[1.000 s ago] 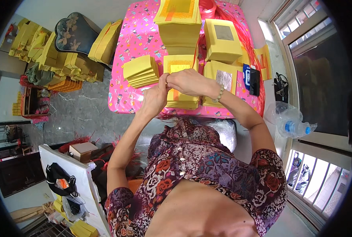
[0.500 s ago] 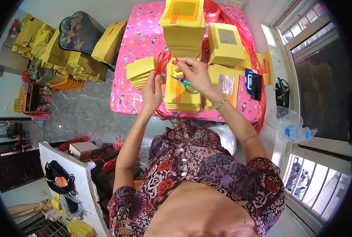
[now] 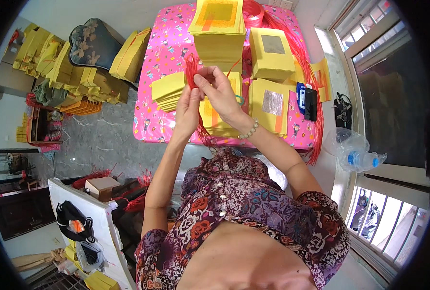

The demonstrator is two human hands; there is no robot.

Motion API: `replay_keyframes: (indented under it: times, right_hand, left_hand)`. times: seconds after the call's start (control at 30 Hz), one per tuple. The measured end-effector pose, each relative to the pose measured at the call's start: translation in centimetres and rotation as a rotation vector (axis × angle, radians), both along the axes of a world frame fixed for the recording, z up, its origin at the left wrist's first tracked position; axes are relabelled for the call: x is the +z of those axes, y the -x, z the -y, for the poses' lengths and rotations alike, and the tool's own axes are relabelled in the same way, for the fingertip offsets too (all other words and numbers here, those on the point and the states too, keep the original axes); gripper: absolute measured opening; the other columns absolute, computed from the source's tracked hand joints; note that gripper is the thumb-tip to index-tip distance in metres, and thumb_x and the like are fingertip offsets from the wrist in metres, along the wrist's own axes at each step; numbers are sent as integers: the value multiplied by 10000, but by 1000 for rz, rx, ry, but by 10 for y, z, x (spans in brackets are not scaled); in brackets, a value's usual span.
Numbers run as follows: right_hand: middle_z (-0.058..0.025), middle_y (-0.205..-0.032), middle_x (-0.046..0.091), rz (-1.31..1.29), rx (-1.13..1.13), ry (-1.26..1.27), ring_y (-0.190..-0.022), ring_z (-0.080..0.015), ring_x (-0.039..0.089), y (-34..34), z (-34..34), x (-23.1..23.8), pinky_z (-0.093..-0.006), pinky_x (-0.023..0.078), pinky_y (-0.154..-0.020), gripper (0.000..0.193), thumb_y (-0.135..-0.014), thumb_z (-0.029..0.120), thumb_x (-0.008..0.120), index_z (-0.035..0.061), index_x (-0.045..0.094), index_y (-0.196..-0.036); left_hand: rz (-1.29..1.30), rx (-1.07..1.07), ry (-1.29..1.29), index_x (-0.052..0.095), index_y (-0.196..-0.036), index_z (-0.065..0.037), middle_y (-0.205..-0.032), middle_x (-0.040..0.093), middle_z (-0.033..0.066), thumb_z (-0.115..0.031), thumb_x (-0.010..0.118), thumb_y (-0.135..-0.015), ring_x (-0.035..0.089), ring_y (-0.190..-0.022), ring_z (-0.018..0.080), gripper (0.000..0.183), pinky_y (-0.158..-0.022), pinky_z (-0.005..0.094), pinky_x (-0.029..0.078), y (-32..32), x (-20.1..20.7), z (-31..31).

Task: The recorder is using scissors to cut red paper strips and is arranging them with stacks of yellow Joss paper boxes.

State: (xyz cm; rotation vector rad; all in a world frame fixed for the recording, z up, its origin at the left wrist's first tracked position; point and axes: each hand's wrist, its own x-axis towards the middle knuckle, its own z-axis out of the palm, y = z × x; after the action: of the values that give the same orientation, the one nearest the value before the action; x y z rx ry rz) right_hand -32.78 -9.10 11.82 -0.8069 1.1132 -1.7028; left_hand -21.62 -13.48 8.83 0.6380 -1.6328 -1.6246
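Over the pink cartoon-patterned worktop [image 3: 149,123], the left hand [image 3: 187,113] and right hand [image 3: 222,99] pinch between their fingers [image 3: 209,72] a looped red strand bundle [image 3: 190,67], covering part of a low yellow paper stack [image 3: 215,122] beside fanned yellow packets [image 3: 168,92], while an orange lattice basket [image 3: 82,107] stands leftward, contents unclear.

Red strand bundle [image 3: 191,72] is pinched upright

The bundle consists of many thin, shiny red strands, gathered narrow where the left hand [image 3: 188,110] and the right hand [image 3: 220,95] grip it together. Its upper part rises above the fingers in loose loops. Below the left hand, long red strands trail downward, slightly spread. Of the scissors [image 3: 239,100], only a teal handle part is visible beside the right hand.
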Motion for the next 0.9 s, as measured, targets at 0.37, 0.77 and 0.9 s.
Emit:
replay_keyframes:
  times: [0.37,0.77,0.9]
  right_hand:
    - [31,-586,392,-186,964,-110,-526,-71,371,13,-38,-4,-231,332,-473,493,-975,448,312,31,557,-878]
    - [59,-648,393,-679,1028,-356,-556,-22,374,144,-47,-2,-201,311,-470,317,-961,336,427,78,504,-793]
    - [-17,-665,439,-808,896,-61,-621,-111,422,112,-24,6,-259,378,-575,339,-954,342,424,38,503,-827]
  left_hand:
    - [-1053,-98,-458,413,-790,-56,-673,328,-2,-155,395,-966,251,-519,89,203,-468,235,239,-72,114,55]
    - [-536,761,-539,428,-727,-79,-607,395,24,-131,431,-902,341,-473,119,183,-421,255,293,-294,-56,141]
    - [1016,811,190,495,-1088,-5,-952,572,146,-224,518,-888,569,-805,260,297,-672,380,466,-238,-79,116]
